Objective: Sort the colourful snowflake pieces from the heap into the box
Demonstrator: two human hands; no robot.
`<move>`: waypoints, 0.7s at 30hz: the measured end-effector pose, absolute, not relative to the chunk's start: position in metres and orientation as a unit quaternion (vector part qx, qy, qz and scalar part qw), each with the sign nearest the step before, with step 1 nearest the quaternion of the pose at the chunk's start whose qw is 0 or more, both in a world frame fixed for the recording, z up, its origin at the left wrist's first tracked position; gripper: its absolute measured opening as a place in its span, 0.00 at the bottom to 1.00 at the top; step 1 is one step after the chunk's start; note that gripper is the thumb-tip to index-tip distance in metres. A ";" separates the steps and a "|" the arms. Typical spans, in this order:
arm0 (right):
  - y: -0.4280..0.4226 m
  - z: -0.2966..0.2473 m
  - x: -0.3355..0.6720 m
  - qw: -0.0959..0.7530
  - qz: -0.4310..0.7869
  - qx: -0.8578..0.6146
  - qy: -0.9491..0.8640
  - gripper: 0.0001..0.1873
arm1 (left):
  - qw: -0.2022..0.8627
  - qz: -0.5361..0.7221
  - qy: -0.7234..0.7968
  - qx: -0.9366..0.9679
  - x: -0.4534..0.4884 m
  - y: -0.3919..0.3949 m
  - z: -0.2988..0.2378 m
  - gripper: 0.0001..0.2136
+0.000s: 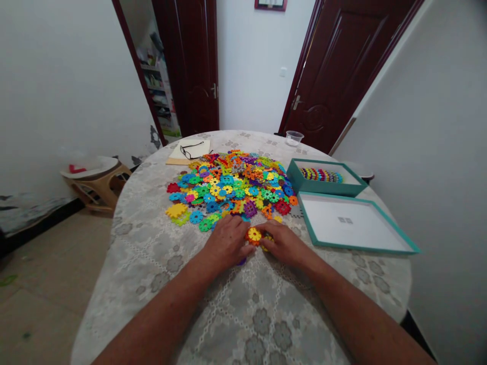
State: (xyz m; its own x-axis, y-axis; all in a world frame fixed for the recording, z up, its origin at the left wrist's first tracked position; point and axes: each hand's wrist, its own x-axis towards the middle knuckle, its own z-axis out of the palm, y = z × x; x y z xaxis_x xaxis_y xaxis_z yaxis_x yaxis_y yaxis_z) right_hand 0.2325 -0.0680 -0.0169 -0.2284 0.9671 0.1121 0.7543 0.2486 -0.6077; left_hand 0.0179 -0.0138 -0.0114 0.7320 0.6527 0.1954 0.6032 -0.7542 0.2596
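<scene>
Near the front of the pile, my left hand (228,241) is closed with thumb and fingers at the side of a small stack of gear-edged plastic discs (254,234), yellow on top and orange-red below. My right hand (283,242) curls its fingers round a yellow gear-edged disc (268,244) just right of that stack, its fingertips close to the stack. A purple piece (242,261) shows partly beneath my left hand. Beyond both hands spreads a heap of colourful interlocking plastic discs (228,190). My palms and some fingertips are hidden.
To the right stands a teal box (327,188) holding a row of stacked discs (321,175). Its shallow lid (357,223) lies in front. Glasses (186,152) rest on a notebook (175,154) at the back left. A clear plastic cup (294,138) stands near the far edge.
</scene>
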 end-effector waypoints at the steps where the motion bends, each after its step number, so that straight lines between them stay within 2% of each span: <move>1: -0.068 -0.017 0.233 0.246 0.223 -0.572 -0.750 0.21 | 0.090 0.131 0.345 0.925 0.019 -0.015 -0.011 0.18; 7: -0.065 -0.019 0.244 0.286 0.300 -0.562 -0.715 0.19 | 0.088 0.141 0.369 0.915 0.027 -0.020 -0.017 0.14; 10: -0.064 -0.021 0.242 0.309 0.337 -0.565 -0.687 0.16 | 0.140 0.175 0.357 0.907 0.029 -0.018 -0.022 0.12; 14: -0.066 -0.029 0.226 0.377 0.375 -0.579 -0.618 0.12 | 0.235 0.275 0.334 0.871 0.030 -0.016 -0.025 0.17; 21: -0.066 -0.036 0.202 0.485 0.574 -0.501 -0.429 0.11 | 0.291 0.294 0.293 0.862 0.023 -0.013 -0.010 0.18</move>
